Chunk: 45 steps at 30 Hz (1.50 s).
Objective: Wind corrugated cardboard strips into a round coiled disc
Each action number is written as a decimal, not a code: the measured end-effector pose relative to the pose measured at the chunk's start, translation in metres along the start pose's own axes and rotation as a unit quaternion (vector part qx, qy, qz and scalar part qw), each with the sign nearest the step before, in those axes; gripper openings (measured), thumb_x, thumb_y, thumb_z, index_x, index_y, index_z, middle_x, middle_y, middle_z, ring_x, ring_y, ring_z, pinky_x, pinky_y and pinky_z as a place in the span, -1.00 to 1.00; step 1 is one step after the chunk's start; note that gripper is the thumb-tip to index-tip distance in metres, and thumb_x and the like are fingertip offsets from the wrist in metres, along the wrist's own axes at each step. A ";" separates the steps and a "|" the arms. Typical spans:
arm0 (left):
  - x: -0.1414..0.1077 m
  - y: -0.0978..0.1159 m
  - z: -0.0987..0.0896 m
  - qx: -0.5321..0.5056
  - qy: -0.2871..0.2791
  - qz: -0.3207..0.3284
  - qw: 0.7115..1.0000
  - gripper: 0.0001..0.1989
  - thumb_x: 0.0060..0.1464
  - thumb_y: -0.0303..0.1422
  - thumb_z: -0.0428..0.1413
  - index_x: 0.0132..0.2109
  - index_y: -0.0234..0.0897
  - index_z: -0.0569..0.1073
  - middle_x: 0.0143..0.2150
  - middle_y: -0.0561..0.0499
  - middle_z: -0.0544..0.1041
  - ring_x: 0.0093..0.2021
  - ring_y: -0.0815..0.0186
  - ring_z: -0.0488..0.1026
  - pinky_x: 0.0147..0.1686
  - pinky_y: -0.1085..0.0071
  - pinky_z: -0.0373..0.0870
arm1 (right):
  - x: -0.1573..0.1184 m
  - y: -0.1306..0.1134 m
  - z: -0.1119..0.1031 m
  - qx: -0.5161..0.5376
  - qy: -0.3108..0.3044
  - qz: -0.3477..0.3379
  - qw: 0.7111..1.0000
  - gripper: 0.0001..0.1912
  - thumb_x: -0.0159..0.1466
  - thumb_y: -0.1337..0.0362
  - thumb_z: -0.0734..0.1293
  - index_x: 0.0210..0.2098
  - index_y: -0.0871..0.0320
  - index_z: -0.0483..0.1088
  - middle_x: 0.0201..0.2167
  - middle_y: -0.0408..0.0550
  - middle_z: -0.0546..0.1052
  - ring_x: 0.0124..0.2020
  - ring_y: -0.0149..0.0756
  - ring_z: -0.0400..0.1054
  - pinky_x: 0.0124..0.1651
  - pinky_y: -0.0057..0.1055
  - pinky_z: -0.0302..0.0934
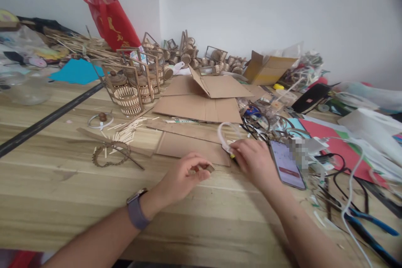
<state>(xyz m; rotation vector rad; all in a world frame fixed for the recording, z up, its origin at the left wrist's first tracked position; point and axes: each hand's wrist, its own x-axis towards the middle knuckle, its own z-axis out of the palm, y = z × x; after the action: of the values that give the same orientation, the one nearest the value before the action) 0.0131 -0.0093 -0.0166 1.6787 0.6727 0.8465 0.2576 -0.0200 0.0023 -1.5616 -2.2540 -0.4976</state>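
My left hand (pixel 185 176), with a watch (pixel 137 207) on its wrist, is closed around a small brown piece (pixel 211 168), perhaps wood or bamboo; the fingers hide most of it. My right hand (pixel 253 159) is closed, fingertips down by a small black and yellow item (pixel 232 155) and a looped whitish band (pixel 222 134). What its fingers hold is hidden. Flat cardboard (pixel 191 148) lies just beyond both hands. To the left are a notched ring (pixel 96 160) with dark strips and a scatter of pale short sticks (pixel 127 132).
Small slatted baskets with tall handles (pixel 128 102) stand back left, more piled along the wall. A red bag (pixel 109 21) leans behind them. A folded carton (pixel 216 86) lies mid-table. At right are a phone (pixel 287 165), blue-handled pliers (pixel 367 230), a white cable (pixel 351 184) and coloured paper.
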 end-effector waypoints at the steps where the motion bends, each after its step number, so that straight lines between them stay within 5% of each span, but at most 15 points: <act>1: 0.001 0.000 -0.002 -0.045 0.003 -0.004 0.999 -0.67 0.15 -0.10 0.15 -0.13 -0.27 0.55 0.03 -0.16 0.48 0.02 0.15 0.43 -0.09 0.30 0.39 | -0.001 -0.012 0.000 0.032 0.038 -0.052 0.997 -0.81 0.38 0.32 0.21 -0.19 0.12 0.47 -0.27 -0.01 0.60 -0.21 -0.21 0.44 -0.14 -0.29 0.11; 4: 0.002 0.000 -0.009 -0.172 0.006 -0.027 0.985 -0.54 0.07 0.07 0.16 -0.15 -0.25 0.55 0.06 -0.17 0.49 0.11 0.07 0.39 -0.03 0.24 0.37 | -0.005 -0.044 0.003 0.093 0.076 -0.128 0.984 -0.79 0.39 0.39 0.20 -0.13 0.09 0.46 -0.28 -0.06 0.60 -0.29 -0.28 0.40 -0.14 -0.31 0.12; 8: 0.000 0.006 -0.014 -0.245 -0.026 -0.030 0.969 -0.47 -0.01 0.13 0.19 -0.21 -0.27 0.56 -0.16 -0.13 0.53 -0.19 0.20 0.46 -0.24 0.33 0.40 | -0.010 -0.060 0.010 0.122 0.105 -0.150 0.976 -0.78 0.37 0.42 0.22 -0.18 0.08 0.48 -0.30 -0.07 0.60 -0.34 -0.30 0.37 -0.18 -0.31 0.15; 11: -0.002 0.012 -0.016 -0.183 -0.073 -0.002 0.980 -0.53 0.03 0.07 0.20 -0.18 -0.27 0.58 -0.18 -0.09 0.49 -0.31 0.31 0.39 -0.26 0.37 0.38 | -0.012 -0.055 0.012 0.168 0.120 -0.115 0.972 -0.80 0.36 0.40 0.22 -0.19 0.07 0.47 -0.30 -0.04 0.58 -0.31 -0.28 0.40 -0.20 -0.30 0.21; 17: -0.003 0.016 -0.016 0.011 -0.085 0.039 0.996 -0.62 0.19 -0.06 0.11 -0.09 -0.29 0.55 -0.16 -0.07 0.49 -0.25 0.30 0.41 -0.18 0.38 0.39 | -0.014 -0.048 0.007 0.231 0.188 0.065 0.952 -0.84 0.34 0.37 0.26 -0.13 0.06 0.43 -0.27 0.01 0.50 -0.21 -0.21 0.43 -0.19 -0.28 0.33; 21: -0.003 0.012 -0.011 0.138 -0.097 0.074 0.983 -0.62 0.26 -0.09 0.03 -0.10 -0.32 0.54 -0.20 -0.08 0.49 -0.31 0.30 0.44 -0.26 0.41 0.40 | -0.013 -0.053 0.003 0.234 0.187 0.048 0.953 -0.77 0.33 0.38 0.27 -0.07 0.02 0.44 -0.22 0.01 0.49 -0.19 -0.20 0.42 -0.16 -0.26 0.35; 26: -0.004 0.009 -0.004 0.254 -0.101 0.114 0.955 -0.65 0.31 -0.19 -0.02 -0.12 -0.37 0.54 -0.15 -0.16 0.51 -0.14 0.18 0.48 -0.12 0.34 0.41 | -0.014 -0.059 0.003 0.238 0.180 0.029 0.954 -0.70 0.30 0.39 0.32 0.00 0.03 0.46 -0.20 0.03 0.47 -0.20 -0.21 0.41 -0.18 -0.26 0.35; 33: -0.007 0.003 0.005 0.377 -0.102 0.098 0.915 -0.78 0.29 -0.33 0.02 -0.07 -0.31 0.51 -0.07 -0.15 0.52 -0.09 0.14 0.49 -0.06 0.25 0.44 | -0.015 -0.065 0.006 0.238 0.187 0.035 0.952 -0.86 0.28 0.37 0.35 -0.20 0.05 0.51 -0.29 -0.03 0.50 -0.25 -0.23 0.43 -0.19 -0.24 0.32; 41: -0.009 0.003 0.009 0.445 -0.086 0.113 0.884 -0.80 0.24 -0.41 0.07 -0.02 -0.35 0.47 -0.07 -0.14 0.54 -0.14 0.15 0.51 -0.15 0.25 0.49 | -0.017 -0.067 0.009 0.237 0.170 0.031 0.956 -0.76 0.29 0.38 0.33 -0.06 0.03 0.44 -0.21 -0.01 0.51 -0.19 -0.20 0.44 -0.16 -0.22 0.32; 45: -0.009 0.001 0.009 0.449 -0.086 0.116 0.882 -0.83 0.23 -0.41 0.09 -0.08 -0.36 0.49 -0.12 -0.13 0.54 -0.19 0.16 0.51 -0.21 0.26 0.49 | -0.017 -0.066 0.010 0.234 0.171 0.020 0.957 -0.82 0.28 0.40 0.34 -0.14 0.04 0.44 -0.25 -0.03 0.51 -0.22 -0.23 0.44 -0.17 -0.24 0.29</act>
<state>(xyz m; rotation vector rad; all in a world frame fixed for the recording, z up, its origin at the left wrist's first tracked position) 0.0154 -0.0216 -0.0185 2.6812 0.8102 0.5475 0.2000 -0.0509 -0.0202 -1.1749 -1.8939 -0.1811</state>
